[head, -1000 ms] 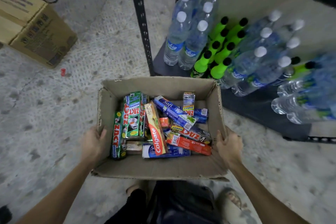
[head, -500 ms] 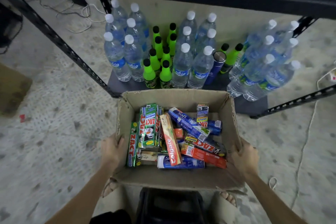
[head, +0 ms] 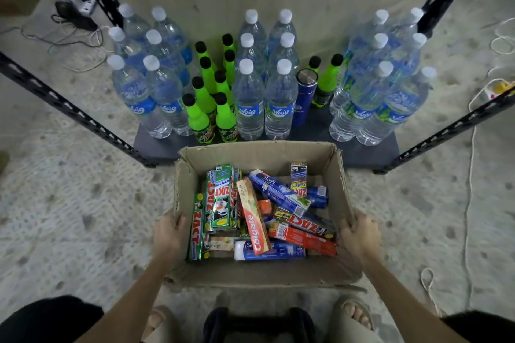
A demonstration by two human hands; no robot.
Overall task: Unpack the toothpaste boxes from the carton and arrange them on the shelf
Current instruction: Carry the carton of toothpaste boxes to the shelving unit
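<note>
Carton [head: 259, 273] full of toothpaste boxes [head: 262, 214]; left hand [head: 167, 237], right hand [head: 359, 239] each grip carton side wall.

You see a brown carton [head: 259, 153] of green, red, blue and orange toothpaste boxes [head: 252, 214], clear blue-labelled water bottles [head: 249, 97] with white caps, neon-green black-capped bottles [head: 198, 117], a black shelf [head: 156, 145], and speckled grey floor [head: 69, 217].
</note>
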